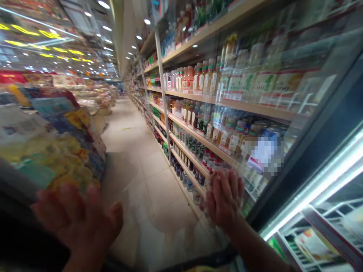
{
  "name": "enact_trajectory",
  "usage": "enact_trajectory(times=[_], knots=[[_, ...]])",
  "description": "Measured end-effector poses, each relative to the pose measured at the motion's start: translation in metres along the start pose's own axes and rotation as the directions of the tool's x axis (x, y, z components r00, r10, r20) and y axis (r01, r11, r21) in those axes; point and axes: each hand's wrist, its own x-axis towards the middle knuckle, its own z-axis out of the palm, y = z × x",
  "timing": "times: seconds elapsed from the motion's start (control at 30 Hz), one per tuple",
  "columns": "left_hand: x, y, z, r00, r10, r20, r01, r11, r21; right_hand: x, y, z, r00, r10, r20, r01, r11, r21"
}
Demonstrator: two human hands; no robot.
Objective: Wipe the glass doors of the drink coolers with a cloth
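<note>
My left hand (79, 219) is raised at the lower left, blurred, with its fingers spread and nothing visible in it. Behind it are yellow and blue packaged goods (76, 151); I cannot tell whether it touches anything. My right hand (225, 196) rests its fingers against a clear glass door (255, 94), palm turned away from me. A faint reflection of the fingers shows in the pane. The door's dark frame (309, 136) slants up to the right, beside a bright light strip (317, 177).
Through the glass stand shelves (195, 132) of bottled drinks (210, 77), running far down the aisle. A tiled floor (136, 158) lies between them and the packaged goods. Wire racks (320, 230) with packages fill the lit cooler at lower right. A dark bar (204, 260) crosses the bottom.
</note>
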Motion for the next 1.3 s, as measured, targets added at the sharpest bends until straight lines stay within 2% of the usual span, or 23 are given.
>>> enact_trajectory(times=[0.1,0.17,0.2,0.27,0.33,0.37,0.4,0.53,0.6,0.7,0.77,0.8,0.87,0.97,1.03,1.07,1.13,1.2,1.23,1.3], knots=[[-0.002,-0.001,0.004,0.973,0.21,-0.096,-0.188,0.962,0.197,0.023,0.005,-0.001,0.992,0.113,-0.058,-0.115,0.993,-0.024],[-0.001,0.001,0.005,0.961,0.254,-0.113,-0.221,0.945,0.239,0.026,-0.009,0.003,0.987,0.146,-0.072,-0.147,0.989,-0.018],[-0.001,0.002,0.004,0.959,0.26,-0.114,-0.225,0.941,0.254,0.023,-0.02,0.005,0.991,0.119,-0.061,-0.119,0.993,-0.008],[0.0,0.005,0.004,0.961,0.258,-0.102,-0.223,0.937,0.268,0.013,-0.043,0.009,1.0,-0.026,-0.01,0.026,0.999,0.034],[-0.001,0.007,0.002,0.961,0.255,-0.105,-0.22,0.938,0.267,0.008,-0.06,0.01,0.985,-0.167,0.038,0.163,0.983,0.085],[-0.001,0.008,0.001,0.961,0.254,-0.106,-0.219,0.939,0.265,0.011,-0.064,0.01,0.98,-0.194,0.048,0.189,0.977,0.098],[-0.002,0.009,0.0,0.962,0.252,-0.106,-0.217,0.94,0.262,0.017,-0.065,0.01,0.982,-0.182,0.049,0.177,0.979,0.099],[-0.003,0.013,-0.006,0.962,0.245,-0.117,-0.209,0.944,0.253,0.056,-0.065,0.006,0.998,0.041,-0.05,-0.039,0.999,0.025],[-0.004,0.015,-0.008,0.962,0.245,-0.122,-0.21,0.946,0.245,0.062,-0.077,0.006,0.995,0.068,-0.073,-0.068,0.998,0.007],[-0.006,0.018,-0.012,0.962,0.241,-0.129,-0.207,0.95,0.234,0.048,-0.105,0.007,0.994,-0.112,-0.015,0.113,0.993,0.047],[-0.008,0.02,-0.015,0.961,0.241,-0.138,-0.206,0.952,0.226,0.038,-0.115,0.006,0.969,-0.246,0.017,0.243,0.966,0.089],[-0.008,0.021,-0.016,0.961,0.24,-0.14,-0.206,0.953,0.222,0.036,-0.115,0.005,0.962,-0.271,0.021,0.268,0.959,0.091],[-0.009,0.022,-0.019,0.961,0.237,-0.14,-0.204,0.955,0.214,0.041,-0.107,0.003,0.976,-0.215,-0.015,0.216,0.975,0.057],[-0.011,0.025,-0.022,0.962,0.235,-0.14,-0.203,0.956,0.211,0.055,-0.092,0.001,0.993,0.025,-0.119,-0.023,0.999,0.025],[-0.012,0.026,-0.024,0.961,0.236,-0.143,-0.205,0.958,0.201,0.052,-0.097,0.001,0.978,0.145,-0.151,-0.141,0.989,0.038],[-0.012,0.026,-0.025,0.962,0.234,-0.144,-0.204,0.959,0.194,0.047,-0.104,0.002,0.979,0.148,-0.14,-0.144,0.989,0.039],[-0.013,0.027,-0.026,0.961,0.232,-0.153,-0.204,0.963,0.179,0.031,-0.121,0.004,0.996,0.028,-0.082,-0.025,0.999,0.038],[-0.013,0.027,-0.027,0.961,0.229,-0.153,-0.203,0.964,0.17,0.019,-0.131,0.005,0.992,-0.126,-0.025,0.127,0.99,0.059],[-0.013,0.027,-0.027,0.962,0.227,-0.149,-0.201,0.965,0.17,0.017,-0.131,0.005,0.987,-0.158,-0.02,0.159,0.985,0.071],[-0.014,0.027,-0.028,0.965,0.225,-0.136,-0.199,0.963,0.181,0.022,-0.122,0.004,0.993,-0.099,-0.07,0.104,0.991,0.081]])
